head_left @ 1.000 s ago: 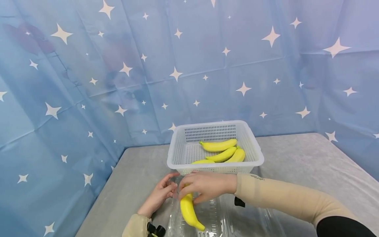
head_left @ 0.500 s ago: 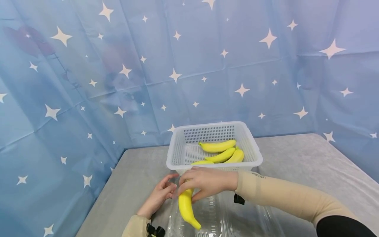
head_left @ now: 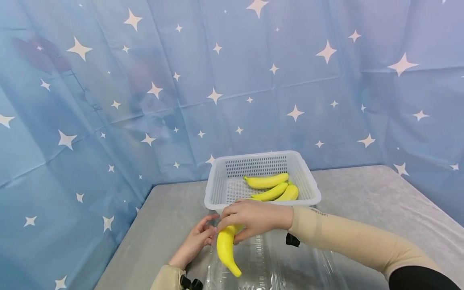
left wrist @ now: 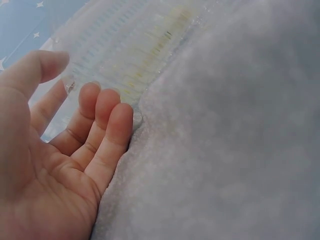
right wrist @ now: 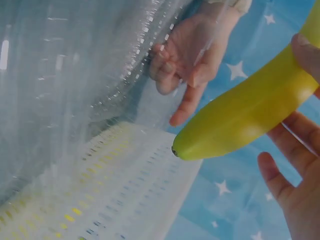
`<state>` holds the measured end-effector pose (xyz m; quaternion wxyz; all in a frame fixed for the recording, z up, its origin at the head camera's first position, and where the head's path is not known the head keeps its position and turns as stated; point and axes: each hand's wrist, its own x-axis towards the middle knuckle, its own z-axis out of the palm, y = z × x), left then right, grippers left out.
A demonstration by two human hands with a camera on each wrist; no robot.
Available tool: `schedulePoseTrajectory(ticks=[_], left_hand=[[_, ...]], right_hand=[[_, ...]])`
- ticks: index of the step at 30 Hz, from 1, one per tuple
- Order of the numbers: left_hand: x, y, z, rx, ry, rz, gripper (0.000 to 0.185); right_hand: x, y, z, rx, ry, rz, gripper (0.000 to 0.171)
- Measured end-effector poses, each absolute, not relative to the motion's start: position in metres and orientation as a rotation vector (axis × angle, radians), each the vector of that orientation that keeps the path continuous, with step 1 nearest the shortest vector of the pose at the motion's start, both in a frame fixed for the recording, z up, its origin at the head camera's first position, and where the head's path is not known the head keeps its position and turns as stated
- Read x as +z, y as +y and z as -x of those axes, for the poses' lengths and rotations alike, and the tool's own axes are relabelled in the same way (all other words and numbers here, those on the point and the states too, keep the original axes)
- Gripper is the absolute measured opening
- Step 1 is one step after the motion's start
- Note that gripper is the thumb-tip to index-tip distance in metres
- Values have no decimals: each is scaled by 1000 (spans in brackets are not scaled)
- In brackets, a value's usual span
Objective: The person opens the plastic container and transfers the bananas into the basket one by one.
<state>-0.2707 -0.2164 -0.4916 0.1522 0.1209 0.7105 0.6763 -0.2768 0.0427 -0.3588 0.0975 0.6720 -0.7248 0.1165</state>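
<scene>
The right hand [head_left: 253,219] is curling its grip around the stem end of a banana [head_left: 226,247], long axis hanging down over the clear plastic box [head_left: 275,266]. The left hand [head_left: 195,241], fingers relaxed, is touching the box's edge just beside it.

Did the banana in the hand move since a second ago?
Yes. The right hand has lifted the banana up and slightly toward the white basket; its lower tip now hangs higher above the clear plastic container.
</scene>
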Motion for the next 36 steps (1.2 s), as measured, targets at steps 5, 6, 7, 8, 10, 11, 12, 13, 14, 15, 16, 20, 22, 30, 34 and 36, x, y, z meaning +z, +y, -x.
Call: schedulePoseTrajectory(ticks=[5,6,7,8,10,11,12,13,14,15,16,20,22,30,34,36], left_hand=[[-491,-216,272,1937,2069,-365,49],[-491,-216,272,1934,2073,-368,50],[-491,-216,272,1932,2073,-372,50],[-491,-216,272,1929,2073,-379,50],[-492,-217,272,1925,2071,-388,50],[-492,-217,272,1925,2067,-394,51],[-492,-217,272,1926,2066,-397,51],[-492,-217,273,1926,2067,-399,51],[-492,-216,273,1923,2071,-402,51],[-492,-216,274,1922,2074,-399,50],[-491,-216,274,1922,2077,-396,50],[-490,-216,274,1925,2077,-381,48],[-490,-216,273,1933,2071,-371,48],[-491,-217,272,1932,2082,-349,51],[-491,-216,270,1941,2083,-324,48],[-491,-216,270,1948,2087,-312,47]], right_hand=[[-352,41,281,347,-2123,-1969,45],[-352,41,282,348,-2118,-1971,45],[-351,41,283,349,-2114,-1972,45],[-350,41,283,351,-2114,-1974,44],[-349,41,285,348,-2122,-1973,44],[-348,41,286,349,-2129,-1971,44],[-347,41,287,346,-2138,-1965,44],[-346,41,288,344,-2146,-1959,44],[-345,42,289,340,-2155,-1950,44],[-344,42,291,340,-2163,-1944,45],[-343,42,291,341,-2173,-1938,46],[-339,42,294,342,-2187,-1932,48],[-337,41,296,334,-2187,-1935,48],[-331,39,305,290,-2159,-1920,45],[-325,40,309,271,-2175,-1883,44],[-323,41,312,270,-2184,-1871,44]])
